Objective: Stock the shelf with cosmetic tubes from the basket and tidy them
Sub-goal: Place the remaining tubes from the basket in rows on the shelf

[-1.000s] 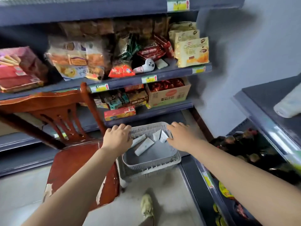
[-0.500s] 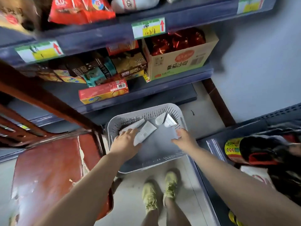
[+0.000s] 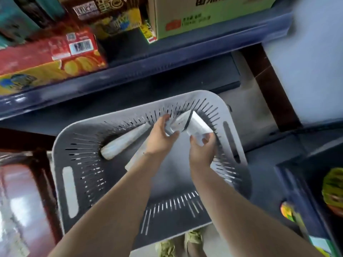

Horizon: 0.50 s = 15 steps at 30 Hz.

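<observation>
A grey slotted plastic basket [image 3: 68,188] sits on the floor in front of the shelves. Both my hands are inside it at its far right corner. My left hand [image 3: 160,135] grips a white cosmetic tube [image 3: 179,121] leaning against the basket wall. My right hand [image 3: 202,149] grips a second white tube [image 3: 197,125] beside it. A third white tube [image 3: 123,141] lies loose at the basket's far left. Another white tube [image 3: 133,160] lies on the basket floor, mostly hidden under my left forearm.
A dark blue shelf edge [image 3: 167,60] runs above the basket, holding a red and yellow snack box [image 3: 46,60] and a cardboard carton [image 3: 204,13]. A red wooden chair [image 3: 20,197] stands at the left. A second dark shelf unit [image 3: 306,182] is at the right. My shoes [image 3: 180,243] are below the basket.
The view has dropped closer over the basket. My left hand moved right, from the middle tube to the far right corner. Both hands now grip tubes there.
</observation>
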Each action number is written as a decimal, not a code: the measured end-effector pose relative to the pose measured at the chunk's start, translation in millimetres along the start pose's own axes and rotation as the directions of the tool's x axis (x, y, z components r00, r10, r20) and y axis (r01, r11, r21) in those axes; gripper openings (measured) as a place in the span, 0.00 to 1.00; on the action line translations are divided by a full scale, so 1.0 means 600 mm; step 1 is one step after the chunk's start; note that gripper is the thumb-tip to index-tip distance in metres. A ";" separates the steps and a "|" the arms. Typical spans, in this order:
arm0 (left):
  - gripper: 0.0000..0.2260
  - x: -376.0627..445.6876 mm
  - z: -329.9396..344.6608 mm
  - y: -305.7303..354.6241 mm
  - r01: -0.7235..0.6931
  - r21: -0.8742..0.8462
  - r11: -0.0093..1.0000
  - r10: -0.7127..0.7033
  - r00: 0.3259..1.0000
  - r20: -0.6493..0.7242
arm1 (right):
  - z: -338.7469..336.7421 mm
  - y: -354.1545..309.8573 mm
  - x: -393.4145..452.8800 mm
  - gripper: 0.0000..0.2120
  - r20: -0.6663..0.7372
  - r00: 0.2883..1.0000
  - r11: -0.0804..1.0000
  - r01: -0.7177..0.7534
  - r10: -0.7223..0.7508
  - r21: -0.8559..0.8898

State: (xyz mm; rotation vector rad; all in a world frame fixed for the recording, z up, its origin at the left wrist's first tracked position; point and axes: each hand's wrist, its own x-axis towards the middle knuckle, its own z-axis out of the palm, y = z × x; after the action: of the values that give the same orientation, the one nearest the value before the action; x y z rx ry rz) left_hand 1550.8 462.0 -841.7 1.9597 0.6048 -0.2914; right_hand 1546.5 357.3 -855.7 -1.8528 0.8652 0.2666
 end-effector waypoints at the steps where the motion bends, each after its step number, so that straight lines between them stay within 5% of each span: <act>1: 0.21 0.012 0.011 -0.004 -0.005 -0.016 1.000 0.005 1.000 0.008 | 0.006 0.001 0.009 0.23 -0.018 1.000 1.000 0.000 0.000 0.030; 11: 0.06 0.023 0.005 -0.002 0.008 -0.163 0.987 -0.022 0.996 -0.082 | 0.006 -0.013 0.028 0.09 -0.004 0.999 0.997 0.050 -0.050 0.064; 15: 0.10 -0.010 -0.040 0.017 0.065 -0.219 0.974 -0.083 0.994 -0.074 | -0.027 -0.042 -0.015 0.04 0.132 0.988 0.992 0.063 -0.078 0.113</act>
State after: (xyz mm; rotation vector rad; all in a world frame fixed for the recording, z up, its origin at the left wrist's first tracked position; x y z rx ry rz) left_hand 1549.8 477.9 -820.3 1.7482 0.7334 -0.1827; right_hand 1553.5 352.4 -825.4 -1.7392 0.7054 0.2929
